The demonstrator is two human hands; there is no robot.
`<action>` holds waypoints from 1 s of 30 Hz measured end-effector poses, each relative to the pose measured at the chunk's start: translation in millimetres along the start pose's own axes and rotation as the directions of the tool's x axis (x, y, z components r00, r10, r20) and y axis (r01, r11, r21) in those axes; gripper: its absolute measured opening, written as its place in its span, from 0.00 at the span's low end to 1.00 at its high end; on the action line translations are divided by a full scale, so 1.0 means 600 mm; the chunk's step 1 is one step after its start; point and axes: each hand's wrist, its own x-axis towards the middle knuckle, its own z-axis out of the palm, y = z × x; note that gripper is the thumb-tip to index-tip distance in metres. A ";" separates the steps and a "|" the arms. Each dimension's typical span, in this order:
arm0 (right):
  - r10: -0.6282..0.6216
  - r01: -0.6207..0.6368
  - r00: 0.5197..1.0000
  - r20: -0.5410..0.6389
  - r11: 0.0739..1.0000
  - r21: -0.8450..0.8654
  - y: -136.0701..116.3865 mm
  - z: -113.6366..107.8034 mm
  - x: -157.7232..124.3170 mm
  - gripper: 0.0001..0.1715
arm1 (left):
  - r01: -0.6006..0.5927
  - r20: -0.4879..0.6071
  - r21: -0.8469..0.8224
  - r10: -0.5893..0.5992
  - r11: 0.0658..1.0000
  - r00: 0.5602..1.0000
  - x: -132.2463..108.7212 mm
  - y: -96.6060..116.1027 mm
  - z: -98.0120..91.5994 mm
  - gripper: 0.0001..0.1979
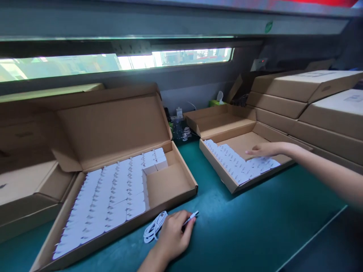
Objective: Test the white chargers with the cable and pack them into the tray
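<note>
My left hand (177, 234) is closed on a white charging cable (154, 228), fingers pinching it close to its connector end (194, 214). The cable's coil hangs beside the hand, low over the green table. Over the right carton (218, 173) my right hand (263, 149) is stretched out, fingers extended and apparently holding nothing. Just under it are rows of white blocks (229, 160) with small metal prongs, which look like plug adapters. The left carton (185, 189) stands with its lid raised, holding more such white blocks (119, 192) packed in columns; its right part shows bare cardboard.
Stacked closed cartons (300, 96) rise behind and right of the right carton. Another carton (25, 185) stands at far left. Between the open lids lie a clear plastic bag (178, 128) and a tissue pack (217, 102). A shelf beam (141, 22) spans overhead.
</note>
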 end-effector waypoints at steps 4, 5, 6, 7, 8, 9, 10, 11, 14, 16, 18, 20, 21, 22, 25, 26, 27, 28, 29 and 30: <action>-0.215 0.216 0.975 0.053 0.976 -0.019 -0.105 0.012 0.025 0.26 | 0.002 0.015 0.019 -0.003 1.000 1.000 -0.001 0.001 0.000 0.09; -0.318 0.319 0.947 0.049 0.948 -0.011 -0.143 0.016 0.028 0.25 | 0.003 0.020 0.023 -0.004 1.000 1.000 -0.002 0.002 0.000 0.09; -0.467 0.468 0.883 0.040 0.883 -0.019 -0.184 0.020 0.030 0.24 | 0.004 0.023 0.028 -0.005 1.000 1.000 -0.002 0.003 0.000 0.09; -0.590 0.591 0.807 0.020 0.806 -0.047 -0.227 0.027 0.032 0.24 | 0.005 0.024 0.031 -0.005 1.000 1.000 -0.002 0.004 0.000 0.08; -0.685 0.683 0.728 0.005 0.726 -0.080 -0.269 0.035 0.035 0.25 | 0.004 0.023 0.034 -0.005 0.999 1.000 -0.003 0.004 0.000 0.08; -0.751 0.747 0.660 0.001 0.657 -0.104 -0.310 0.045 0.039 0.26 | 0.006 0.022 0.037 -0.006 0.999 1.000 -0.004 0.005 0.001 0.08; -0.793 0.788 0.609 0.001 0.605 -0.115 -0.348 0.056 0.045 0.29 | 0.008 0.020 0.039 -0.009 0.999 1.000 -0.005 0.005 0.001 0.08; -0.816 0.810 0.578 0.004 0.574 -0.119 -0.383 0.068 0.053 0.32 | 0.010 0.017 0.038 -0.011 0.999 1.000 -0.006 0.006 0.002 0.08; -0.811 0.806 0.585 -0.002 0.581 -0.112 -0.466 0.103 0.089 0.39 | 0.016 0.011 0.036 -0.016 0.999 1.000 -0.009 0.005 0.004 0.07; -0.776 0.770 0.631 -0.023 0.629 -0.103 -0.502 0.121 0.118 0.38 | 0.007 0.006 0.040 -0.007 0.999 1.000 -0.011 0.005 0.006 0.06; -0.731 0.726 0.682 -0.039 0.682 -0.089 -0.525 0.135 0.145 0.38 | -0.001 -0.004 0.047 0.001 0.999 1.000 -0.012 0.004 0.007 0.06; -0.690 0.686 0.722 -0.046 0.723 -0.075 -0.535 0.147 0.164 0.40 | -0.001 -0.014 0.049 0.001 0.999 1.000 -0.013 0.004 0.009 0.06; -0.676 0.673 0.735 -0.048 0.736 -0.070 -0.537 0.153 0.170 0.42 | 0.001 -0.018 0.049 0.000 0.999 1.000 -0.013 0.004 0.009 0.06; -0.668 0.665 0.742 -0.050 0.744 -0.067 -0.537 0.158 0.174 0.44 | 0.002 -0.023 0.047 -0.001 0.999 1.000 -0.013 0.004 0.009 0.06; -0.676 0.673 0.734 -0.060 0.737 -0.064 -0.529 0.170 0.177 0.46 | 0.002 -0.033 0.038 -0.001 0.999 0.999 -0.012 0.005 0.010 0.05; -0.685 0.682 0.726 -0.060 0.729 -0.066 -0.525 0.172 0.177 0.46 | 0.002 -0.035 0.035 -0.001 0.999 0.999 -0.012 0.005 0.010 0.05; -0.694 0.691 0.717 -0.059 0.719 -0.069 -0.522 0.174 0.176 0.46 | 0.003 -0.035 0.033 -0.002 0.999 0.999 -0.012 0.005 0.009 0.05; -0.704 0.700 0.708 -0.057 0.710 -0.073 -0.519 0.174 0.175 0.46 | 0.005 -0.034 0.033 -0.004 0.999 0.999 -0.012 0.005 0.009 0.05; -0.714 0.710 0.698 -0.054 0.700 -0.079 -0.516 0.174 0.175 0.45 | 0.007 -0.032 0.032 -0.006 0.999 0.999 -0.011 0.005 0.009 0.05; -0.724 0.719 0.688 -0.051 0.689 -0.086 -0.514 0.173 0.174 0.44 | 0.008 -0.029 0.031 -0.008 0.999 1.000 -0.011 0.005 0.009 0.06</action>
